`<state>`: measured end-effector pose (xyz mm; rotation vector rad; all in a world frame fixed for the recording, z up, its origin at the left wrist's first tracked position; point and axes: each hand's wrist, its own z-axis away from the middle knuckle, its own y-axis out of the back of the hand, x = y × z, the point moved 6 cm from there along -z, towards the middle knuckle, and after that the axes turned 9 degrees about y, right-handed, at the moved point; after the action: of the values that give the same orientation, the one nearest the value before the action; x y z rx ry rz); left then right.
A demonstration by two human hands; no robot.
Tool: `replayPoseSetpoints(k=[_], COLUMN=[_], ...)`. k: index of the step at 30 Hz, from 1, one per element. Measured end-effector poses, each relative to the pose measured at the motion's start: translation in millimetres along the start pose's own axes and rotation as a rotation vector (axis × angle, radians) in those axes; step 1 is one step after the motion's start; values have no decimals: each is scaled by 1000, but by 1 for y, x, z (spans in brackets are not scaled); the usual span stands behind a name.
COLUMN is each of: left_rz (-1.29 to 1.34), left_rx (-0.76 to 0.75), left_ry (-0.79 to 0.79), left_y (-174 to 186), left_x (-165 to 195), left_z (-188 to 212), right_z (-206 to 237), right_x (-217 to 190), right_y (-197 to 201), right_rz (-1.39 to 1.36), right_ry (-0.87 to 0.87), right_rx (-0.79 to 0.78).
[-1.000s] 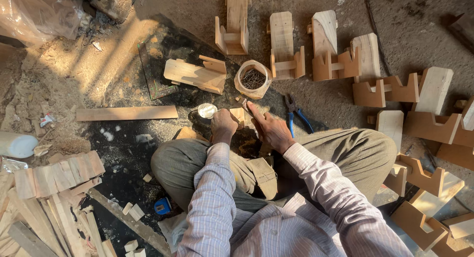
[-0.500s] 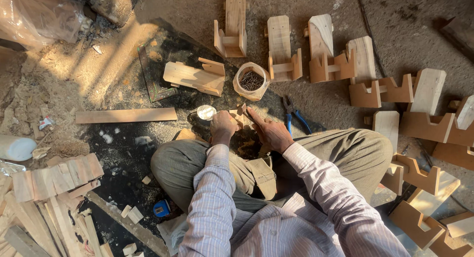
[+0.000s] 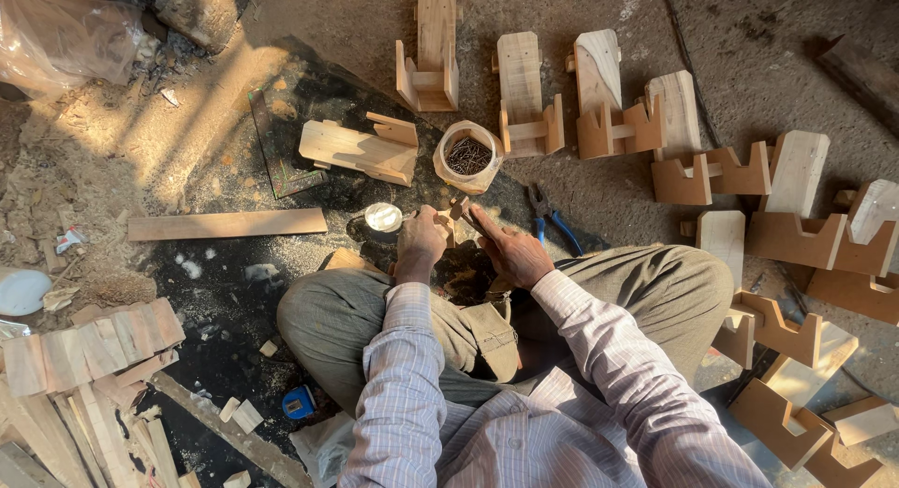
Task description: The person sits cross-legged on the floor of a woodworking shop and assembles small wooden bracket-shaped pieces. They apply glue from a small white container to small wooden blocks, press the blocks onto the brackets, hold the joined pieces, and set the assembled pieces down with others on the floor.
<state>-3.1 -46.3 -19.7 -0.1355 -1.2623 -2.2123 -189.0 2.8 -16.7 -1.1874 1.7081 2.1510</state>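
Since a moment ago, the right hand (image 3: 513, 254) has been brought lower and closer to the left hand (image 3: 420, 247). A small wooden piece (image 3: 448, 224) is held by the left hand's curled fingers, just below the jar of nails (image 3: 467, 157). A thin tool is gripped in the right hand; what kind cannot be told. One pair of blue-handled pliers (image 3: 552, 221) is seen right of the jar. One round white lid (image 3: 383, 216) is seen left below it. One long flat board (image 3: 228, 225) lies farther left. Four wooden stands (image 3: 521, 87) are lined up above and right of the jar.
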Motion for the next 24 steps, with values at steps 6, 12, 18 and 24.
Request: replayPoseSetpoints(k=[6, 12, 18, 24], left_rz=[-269, -86, -43, -122], left_rx=[29, -92, -100, -25], left_ry=[-43, 37, 82, 4], left_y=[2, -10, -14, -8], left_x=[14, -2, -12, -5], left_z=[10, -2, -7, -2], right_z=[0, 1, 2, 1], right_x=[-1, -1, -2, -1], right_y=[0, 2, 0, -1], right_rz=[-24, -21, -8, 43], right_ry=[-2, -11, 15, 6], right_rx=[20, 7, 19, 23])
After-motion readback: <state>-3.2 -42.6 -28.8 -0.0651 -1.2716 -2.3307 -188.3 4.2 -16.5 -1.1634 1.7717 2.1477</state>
